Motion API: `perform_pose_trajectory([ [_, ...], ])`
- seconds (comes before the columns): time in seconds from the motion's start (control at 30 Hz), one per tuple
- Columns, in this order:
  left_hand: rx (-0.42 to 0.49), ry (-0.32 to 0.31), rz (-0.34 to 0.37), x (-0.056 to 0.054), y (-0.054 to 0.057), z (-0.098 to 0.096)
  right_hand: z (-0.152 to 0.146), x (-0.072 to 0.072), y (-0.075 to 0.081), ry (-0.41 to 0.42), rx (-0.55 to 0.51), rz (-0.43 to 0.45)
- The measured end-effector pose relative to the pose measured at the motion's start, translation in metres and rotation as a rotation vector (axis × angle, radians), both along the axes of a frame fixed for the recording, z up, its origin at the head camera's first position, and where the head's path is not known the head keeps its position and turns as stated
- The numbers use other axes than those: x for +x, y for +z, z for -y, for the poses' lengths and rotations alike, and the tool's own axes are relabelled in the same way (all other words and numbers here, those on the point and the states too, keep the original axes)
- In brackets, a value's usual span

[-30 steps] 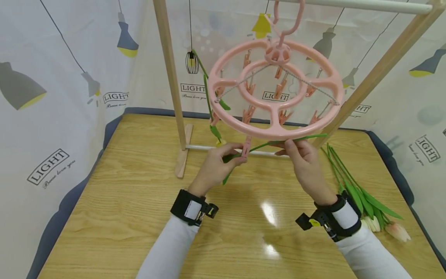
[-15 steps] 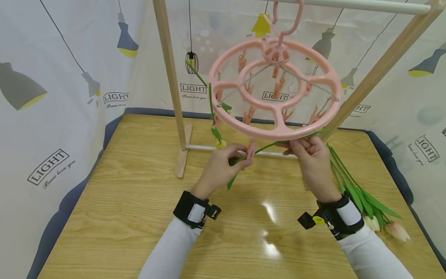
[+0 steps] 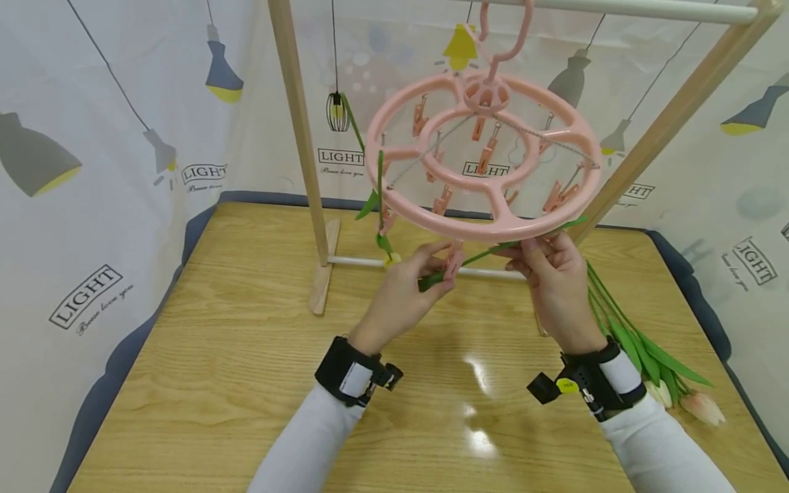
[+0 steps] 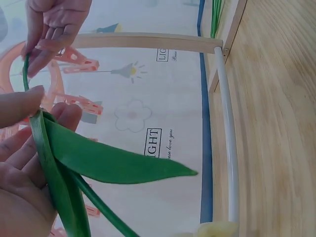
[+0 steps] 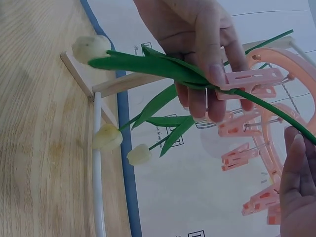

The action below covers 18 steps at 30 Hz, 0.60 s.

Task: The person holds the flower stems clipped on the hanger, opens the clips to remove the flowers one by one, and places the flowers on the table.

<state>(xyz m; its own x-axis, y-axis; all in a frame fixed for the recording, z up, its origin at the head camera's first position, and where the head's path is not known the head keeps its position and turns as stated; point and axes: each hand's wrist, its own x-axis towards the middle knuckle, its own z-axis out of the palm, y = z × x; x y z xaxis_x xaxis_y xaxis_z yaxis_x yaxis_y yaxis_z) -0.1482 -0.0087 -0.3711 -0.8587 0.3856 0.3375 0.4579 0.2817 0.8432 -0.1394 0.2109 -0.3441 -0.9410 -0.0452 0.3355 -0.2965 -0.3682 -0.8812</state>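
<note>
My left hand (image 3: 401,294) pinches an artificial tulip (image 5: 148,67) where its leaves join the stem, thumb on one side and fingers on the other. Right at that spot hangs a pink clothespin (image 3: 455,260) from the round hanger (image 3: 425,218); whether it bites on the stem I cannot tell. Farther along, under the hanger's rim, my right hand (image 3: 557,291) holds the bare green stem (image 5: 276,111) between thumb and fingers. The tulip's pale bloom (image 5: 91,48) points left in the right wrist view.
More tulips (image 5: 107,137) hang at the hanger's left side. Several pink clothespins (image 3: 442,200) dangle around it. A wooden rack (image 3: 298,130) with white bars carries the hanger. Loose tulips (image 3: 641,349) lie on the table (image 3: 216,383) at the right.
Both hands have shifted right with the tulip and the clothespin beside it. The hanger has turned a little, and the tulips hanging at its left have swung.
</note>
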Motion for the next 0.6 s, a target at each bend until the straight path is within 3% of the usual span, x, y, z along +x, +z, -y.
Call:
perform_pose_trajectory([
  [0.23, 0.020, -0.050, -0.031, -0.001, 0.003, -0.005, -0.001, -0.001, -0.001, 0.019, -0.011, 0.002],
  [0.4, 0.033, -0.023, -0.057, 0.000, 0.007, -0.007, -0.002, -0.002, -0.001, 0.030, 0.016, 0.000],
  [0.6, 0.080, 0.024, -0.099, -0.001, 0.012, -0.010, -0.003, -0.002, -0.001, 0.073, -0.030, -0.018],
])
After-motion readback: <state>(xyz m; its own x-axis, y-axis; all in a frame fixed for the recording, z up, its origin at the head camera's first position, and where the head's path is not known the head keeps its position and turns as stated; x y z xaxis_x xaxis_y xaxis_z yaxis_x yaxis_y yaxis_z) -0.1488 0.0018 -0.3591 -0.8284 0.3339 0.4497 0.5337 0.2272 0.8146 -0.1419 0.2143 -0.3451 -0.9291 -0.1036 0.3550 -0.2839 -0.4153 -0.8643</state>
